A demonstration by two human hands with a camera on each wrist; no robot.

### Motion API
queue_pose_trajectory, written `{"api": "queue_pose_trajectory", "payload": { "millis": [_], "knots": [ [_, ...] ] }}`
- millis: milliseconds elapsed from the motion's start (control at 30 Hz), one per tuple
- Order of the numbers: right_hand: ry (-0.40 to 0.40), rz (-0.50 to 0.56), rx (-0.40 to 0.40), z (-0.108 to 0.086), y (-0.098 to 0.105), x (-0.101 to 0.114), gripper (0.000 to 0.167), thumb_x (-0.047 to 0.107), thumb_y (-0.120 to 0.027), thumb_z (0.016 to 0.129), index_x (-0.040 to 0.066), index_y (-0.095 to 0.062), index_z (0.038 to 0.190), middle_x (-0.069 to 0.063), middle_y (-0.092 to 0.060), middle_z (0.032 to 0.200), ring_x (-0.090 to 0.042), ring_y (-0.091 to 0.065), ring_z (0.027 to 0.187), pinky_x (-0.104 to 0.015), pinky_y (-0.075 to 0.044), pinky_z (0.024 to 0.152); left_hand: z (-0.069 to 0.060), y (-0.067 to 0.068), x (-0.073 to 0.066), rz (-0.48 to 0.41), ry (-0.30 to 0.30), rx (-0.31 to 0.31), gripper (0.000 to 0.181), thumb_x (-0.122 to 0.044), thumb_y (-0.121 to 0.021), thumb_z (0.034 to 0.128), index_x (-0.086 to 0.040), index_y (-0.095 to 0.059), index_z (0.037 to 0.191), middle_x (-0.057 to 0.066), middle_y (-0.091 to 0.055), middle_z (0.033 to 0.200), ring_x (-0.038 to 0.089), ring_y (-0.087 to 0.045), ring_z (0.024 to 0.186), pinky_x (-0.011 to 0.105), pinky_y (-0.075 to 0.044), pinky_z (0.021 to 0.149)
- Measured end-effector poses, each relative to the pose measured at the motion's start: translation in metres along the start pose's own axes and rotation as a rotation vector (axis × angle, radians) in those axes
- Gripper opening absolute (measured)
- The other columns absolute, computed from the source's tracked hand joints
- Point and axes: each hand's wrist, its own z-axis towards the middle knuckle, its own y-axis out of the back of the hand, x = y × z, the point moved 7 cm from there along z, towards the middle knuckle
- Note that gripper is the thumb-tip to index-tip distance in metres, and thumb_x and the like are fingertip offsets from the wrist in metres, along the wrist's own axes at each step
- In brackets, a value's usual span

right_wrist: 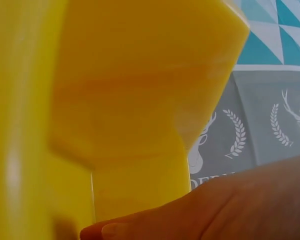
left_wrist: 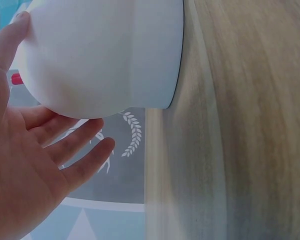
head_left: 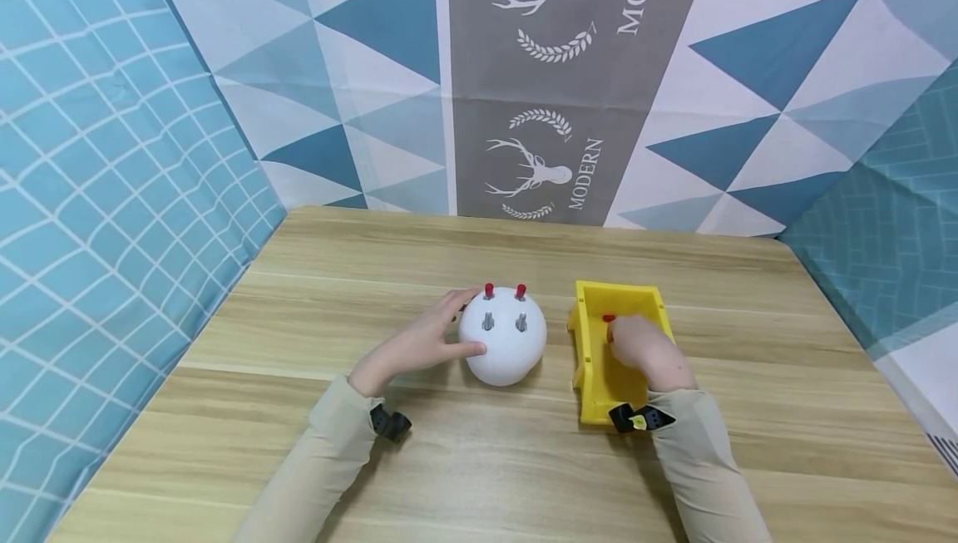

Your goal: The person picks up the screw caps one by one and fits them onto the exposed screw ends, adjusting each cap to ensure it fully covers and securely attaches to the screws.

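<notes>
A rounded white dome [head_left: 503, 352] stands on the table with two red-capped pegs [head_left: 520, 290] at its far side and two bare metal pegs [head_left: 521, 323] nearer. My left hand [head_left: 430, 335] holds the dome from the left, thumb on the near side and index finger toward the far side. In the left wrist view, its other fingers [left_wrist: 87, 167] spread loosely beside the white wall. My right hand [head_left: 647, 348] reaches down into a yellow bin [head_left: 587, 372]. A small red piece [head_left: 609, 318] lies by its fingertips; whether they pinch anything is hidden.
The wood-grain table [head_left: 479, 476] extends around the dome and bin. A patterned cloth backdrop [head_left: 389, 36] rises behind the table's far edge, with blue cloth [head_left: 97, 152] at the left side. The bin's high walls surround the right hand.
</notes>
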Motion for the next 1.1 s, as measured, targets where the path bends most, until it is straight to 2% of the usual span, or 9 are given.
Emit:
{"api": "queue_pose_trajectory", "payload": {
  "millis": [233, 433, 600, 733, 867, 1000, 1100],
  "knots": [
    [-0.007, 0.004, -0.005, 0.001, -0.002, -0.001, 0.021, -0.001, -0.043, 0.084, 0.003, -0.059, 0.07, -0.008, -0.052, 0.067, -0.015, -0.043, 0.054, -0.022, -0.034, 0.05, 0.0, 0.0, -0.001, -0.004, -0.001, 0.002, 0.089, -0.058, -0.061, 0.0764, -0.018, -0.022, 0.145, 0.004, -0.031, 0.144, 0.022, -0.032, 0.131, 0.048, -0.032, 0.103],
    [-0.03, 0.035, 0.014, -0.001, -0.001, -0.001, 0.021, 0.001, -0.044, 0.089, 0.001, -0.062, 0.077, -0.006, -0.051, 0.065, -0.015, -0.044, 0.055, -0.022, -0.036, 0.052, -0.001, 0.0, -0.002, 0.004, -0.002, 0.004, 0.088, -0.058, -0.061, 0.0765, -0.019, -0.022, 0.145, 0.004, -0.031, 0.144, 0.023, -0.032, 0.131, 0.047, -0.031, 0.104],
    [-0.009, 0.061, -0.005, -0.001, 0.001, 0.0, 0.023, -0.001, -0.044, 0.09, 0.002, -0.059, 0.073, -0.004, -0.044, 0.061, -0.015, -0.042, 0.056, -0.023, -0.032, 0.053, -0.001, 0.001, -0.003, 0.007, -0.006, 0.0, 0.087, -0.059, -0.061, 0.0764, -0.023, -0.021, 0.145, 0.004, -0.031, 0.144, 0.023, -0.031, 0.132, 0.047, -0.031, 0.104],
    [0.015, 0.078, -0.034, -0.001, 0.005, 0.001, 0.024, -0.003, -0.043, 0.088, 0.004, -0.055, 0.069, -0.003, -0.041, 0.059, -0.016, -0.041, 0.055, -0.024, -0.031, 0.052, -0.001, 0.001, -0.003, 0.003, -0.011, -0.002, 0.087, -0.058, -0.061, 0.0767, -0.02, -0.022, 0.145, 0.005, -0.031, 0.144, 0.023, -0.031, 0.132, 0.047, -0.031, 0.104],
    [0.028, 0.085, -0.051, 0.0, 0.009, 0.002, 0.017, -0.005, -0.046, 0.086, 0.002, -0.057, 0.076, -0.005, -0.047, 0.064, -0.017, -0.044, 0.058, -0.025, -0.034, 0.054, -0.001, 0.0, -0.001, 0.001, -0.008, -0.003, 0.087, -0.058, -0.061, 0.0765, -0.02, -0.022, 0.145, 0.004, -0.031, 0.144, 0.023, -0.031, 0.132, 0.048, -0.031, 0.104],
    [0.033, 0.087, -0.068, -0.001, 0.013, 0.002, 0.013, -0.004, -0.049, 0.084, -0.002, -0.06, 0.09, -0.01, -0.057, 0.078, -0.02, -0.048, 0.066, -0.029, -0.042, 0.06, 0.0, 0.0, 0.0, 0.004, -0.002, -0.002, 0.086, -0.059, -0.061, 0.0761, -0.024, -0.021, 0.145, 0.003, -0.03, 0.145, 0.022, -0.031, 0.132, 0.047, -0.031, 0.104],
    [0.035, 0.086, -0.079, -0.002, 0.015, 0.003, 0.012, -0.003, -0.051, 0.085, -0.003, -0.059, 0.093, -0.012, -0.059, 0.083, -0.021, -0.05, 0.069, -0.031, -0.044, 0.063, 0.0, 0.0, 0.0, 0.003, -0.005, -0.003, 0.087, -0.058, -0.061, 0.0762, -0.022, -0.022, 0.145, 0.003, -0.031, 0.144, 0.022, -0.031, 0.132, 0.047, -0.031, 0.104]
  ]
}}
